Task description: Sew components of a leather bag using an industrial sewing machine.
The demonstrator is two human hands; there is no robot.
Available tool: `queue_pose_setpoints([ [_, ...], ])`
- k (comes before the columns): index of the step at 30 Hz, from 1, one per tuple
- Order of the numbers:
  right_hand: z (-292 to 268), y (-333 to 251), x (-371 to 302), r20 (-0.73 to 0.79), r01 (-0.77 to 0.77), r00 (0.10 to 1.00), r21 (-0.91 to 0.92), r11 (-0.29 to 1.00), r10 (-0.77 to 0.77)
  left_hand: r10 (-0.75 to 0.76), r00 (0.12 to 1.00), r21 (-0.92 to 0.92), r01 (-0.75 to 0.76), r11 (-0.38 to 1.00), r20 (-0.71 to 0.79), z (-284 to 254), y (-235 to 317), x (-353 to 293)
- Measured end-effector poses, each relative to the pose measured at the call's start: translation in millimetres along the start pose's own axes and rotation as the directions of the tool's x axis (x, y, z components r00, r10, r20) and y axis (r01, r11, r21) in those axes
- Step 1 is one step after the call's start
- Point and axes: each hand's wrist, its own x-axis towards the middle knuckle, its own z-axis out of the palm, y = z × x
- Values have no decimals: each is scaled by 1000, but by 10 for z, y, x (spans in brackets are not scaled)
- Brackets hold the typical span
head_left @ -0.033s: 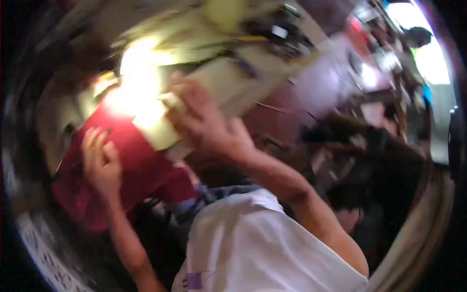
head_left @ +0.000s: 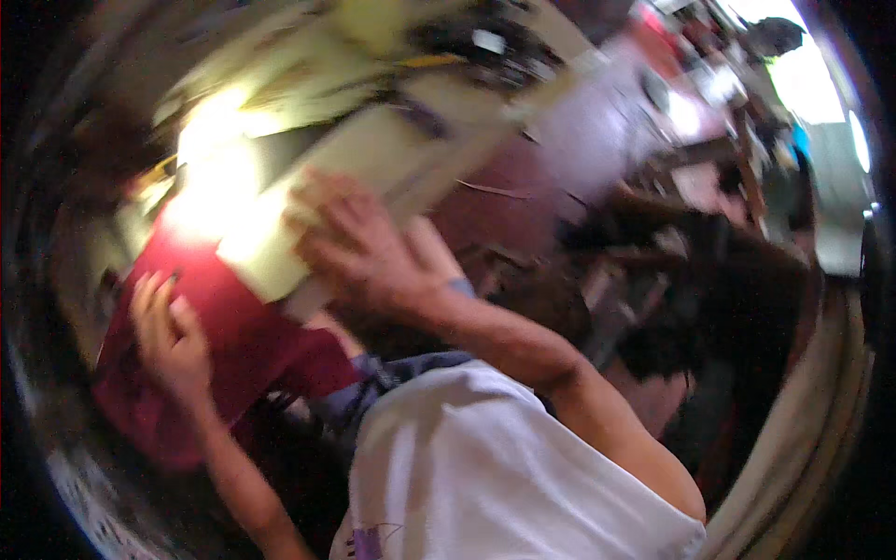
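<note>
Dark red cloth (head_left: 219,299) lies under a bright glare and hangs down on the near side. My left hand (head_left: 175,350) rests on its left part with the fingers stretched out, and a small dark spot shows by the fingertips. Farther right, my right hand (head_left: 359,238) is over a pale flat piece (head_left: 266,266) beside the cloth, its fingers spread and somewhat blurred. Nothing shows in its grasp. Whether the right fingertips touch the surface beneath, I cannot tell. The glare washes out what lies beyond the cloth.
A long pale machine-like body (head_left: 373,149) stretches behind my right hand. Dark cluttered items (head_left: 485,47) sit at the far side. A reddish tabletop (head_left: 560,140) with a thin strand runs to the right. Dark wooden framing (head_left: 691,233) stands lower right.
The whole view has shifted, so things sit lower and more to the left. My right hand's fingers were curled near a small pale piece and are now spread. The left hand stays on the cloth.
</note>
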Motion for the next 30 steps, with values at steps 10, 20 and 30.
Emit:
queue_pose_setpoints([
  [10,83,109,-720,31,-74,996,-116,990,78,311,942,84,-303,949,-123,31,-98,5],
  [20,-157,-140,-1428,770,-73,517,-395,916,373,291,953,372,-242,896,-82,-505,268,-424],
  [30,1467,762,-1506,610,511,623,-791,337,490,-125,978,198,92,976,164,124,-996,-612],
])
